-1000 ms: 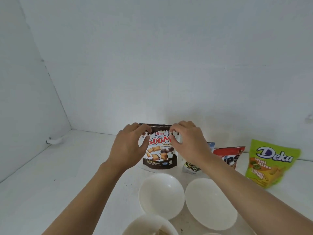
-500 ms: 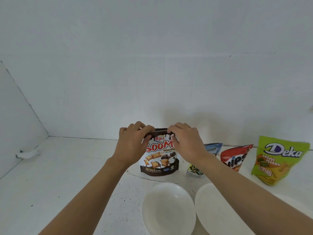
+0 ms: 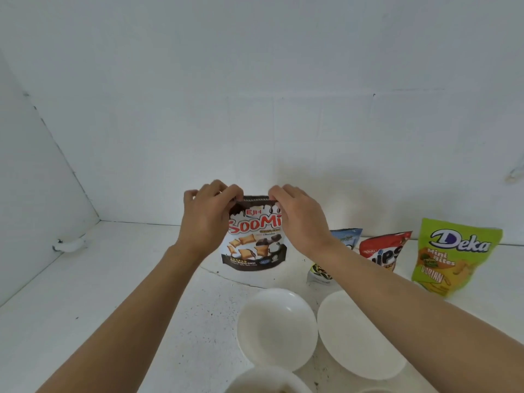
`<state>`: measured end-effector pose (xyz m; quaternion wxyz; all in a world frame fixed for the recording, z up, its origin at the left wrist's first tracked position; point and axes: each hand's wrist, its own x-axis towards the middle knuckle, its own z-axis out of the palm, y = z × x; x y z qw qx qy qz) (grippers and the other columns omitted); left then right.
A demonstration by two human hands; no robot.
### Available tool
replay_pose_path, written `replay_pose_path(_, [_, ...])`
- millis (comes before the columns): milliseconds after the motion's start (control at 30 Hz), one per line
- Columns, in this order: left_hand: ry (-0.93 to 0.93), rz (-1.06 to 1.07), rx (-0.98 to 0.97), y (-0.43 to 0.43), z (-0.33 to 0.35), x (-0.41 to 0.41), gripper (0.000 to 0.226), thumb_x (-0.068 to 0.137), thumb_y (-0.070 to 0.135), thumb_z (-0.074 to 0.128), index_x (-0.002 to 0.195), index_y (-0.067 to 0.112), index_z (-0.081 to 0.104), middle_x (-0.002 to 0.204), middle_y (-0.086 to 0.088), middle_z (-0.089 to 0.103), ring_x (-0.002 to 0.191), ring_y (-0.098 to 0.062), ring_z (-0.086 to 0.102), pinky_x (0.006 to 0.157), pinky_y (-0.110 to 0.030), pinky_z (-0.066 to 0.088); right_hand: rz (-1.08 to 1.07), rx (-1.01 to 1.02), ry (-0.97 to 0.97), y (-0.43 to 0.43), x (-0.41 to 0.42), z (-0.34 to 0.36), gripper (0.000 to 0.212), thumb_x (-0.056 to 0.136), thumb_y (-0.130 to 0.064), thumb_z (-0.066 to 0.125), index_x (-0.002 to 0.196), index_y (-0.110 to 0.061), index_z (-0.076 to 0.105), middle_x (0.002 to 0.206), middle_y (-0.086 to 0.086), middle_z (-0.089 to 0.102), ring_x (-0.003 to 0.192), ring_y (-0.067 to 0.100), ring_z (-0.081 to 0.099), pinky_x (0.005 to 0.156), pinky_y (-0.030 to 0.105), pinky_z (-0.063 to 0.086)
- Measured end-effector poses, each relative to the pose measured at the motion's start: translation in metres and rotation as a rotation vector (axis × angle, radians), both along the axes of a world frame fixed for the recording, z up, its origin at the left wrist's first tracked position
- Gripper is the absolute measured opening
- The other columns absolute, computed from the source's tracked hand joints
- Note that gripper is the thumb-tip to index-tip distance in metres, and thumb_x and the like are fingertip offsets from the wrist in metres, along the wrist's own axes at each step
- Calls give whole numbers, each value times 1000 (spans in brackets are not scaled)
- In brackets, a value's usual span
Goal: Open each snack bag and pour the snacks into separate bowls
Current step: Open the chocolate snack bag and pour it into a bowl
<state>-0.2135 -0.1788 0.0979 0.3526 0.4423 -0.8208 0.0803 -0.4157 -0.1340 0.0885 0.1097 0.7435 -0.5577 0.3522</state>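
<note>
Head view: both hands' fingers (image 3: 231, 195) pinch Boomi bag (image 3: 253, 236) top.

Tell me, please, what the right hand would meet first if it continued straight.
Probably the left hand, pinching the other top corner of the Boomi bag; the right hand points leftward along that edge. Depth is unclear.

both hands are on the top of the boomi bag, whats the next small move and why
Probably pull the hands apart to tear the seal open. The left hand and right hand each pinch a top corner of the snack bag, whose top strip between them looks unbroken, and the bowl in front of it is empty.
</note>
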Motion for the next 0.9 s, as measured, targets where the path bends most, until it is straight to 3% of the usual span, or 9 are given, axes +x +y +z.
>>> replay_pose_path(167, [15, 48, -97, 36, 35, 22, 27, 95, 1, 58, 112, 21, 67, 103, -4, 62, 96, -24, 58, 92, -48, 36, 87, -104, -91, 16, 18, 25, 28, 90, 4, 55, 109, -17, 51, 89, 3, 62, 76, 22, 56, 57, 41, 55])
replay_pose_path(400, [12, 167, -147, 97, 51, 78, 26, 97, 4, 60, 114, 23, 67, 103, -3, 64, 97, -24, 57, 91, -48, 32, 289, -180, -158, 43, 62, 41, 13, 99, -9, 55, 110, -15, 58, 90, -1, 65, 79, 15, 58, 62, 34, 55])
replay_pose_path(600, [41, 155, 26, 134, 38, 143, 21, 99, 14, 59, 110, 31, 63, 104, 10, 63, 89, -12, 60, 92, -42, 35, 427, -104, -111, 62, 107, 29, 13, 98, -12, 60, 110, -18, 59, 92, -3, 67, 81, 15, 63, 65, 33, 59])
replay_pose_path(767, [31, -43, 230, 134, 27, 194, 22, 98, 10, 60, 107, 30, 66, 97, 11, 63, 86, -8, 64, 67, -24, 53, 445, -83, 43, 71, 143, 13, 17, 95, -10, 62, 110, -16, 61, 86, -2, 67, 71, 17, 63, 61, 32, 56])
replay_pose_path(900, [-11, -97, 306, 125, 16, 222, 29, 100, 10, 55, 117, 31, 67, 99, 13, 62, 90, -7, 64, 71, -21, 55, 396, -20, 107, 67, 171, -1, 13, 94, -12, 60, 105, -19, 57, 80, -4, 66, 66, 15, 60, 61, 32, 54])
